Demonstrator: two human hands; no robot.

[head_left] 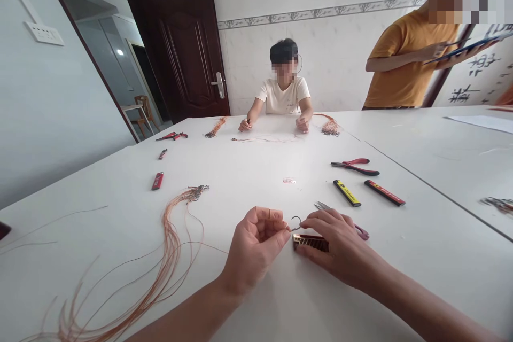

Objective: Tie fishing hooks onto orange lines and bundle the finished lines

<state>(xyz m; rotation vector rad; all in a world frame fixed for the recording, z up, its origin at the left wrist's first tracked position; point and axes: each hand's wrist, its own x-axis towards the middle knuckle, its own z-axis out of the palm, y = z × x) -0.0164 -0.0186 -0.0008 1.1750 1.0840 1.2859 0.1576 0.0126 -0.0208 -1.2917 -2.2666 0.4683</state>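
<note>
Single view, worn on person's head, above near edge of table [240,187]. Faced forward and down, along tabletop toward far wall. Left hand [254,248] and right hand [340,246] close, low in frame, forearms entering from bottom edge. Seated person [284,83] and dark wooden door [184,48] far off, near top. Wide lens curved room's edges.

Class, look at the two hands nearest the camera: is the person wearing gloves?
No, the left hand and right hand are bare, their fingertips close by a small wire hook.
</note>
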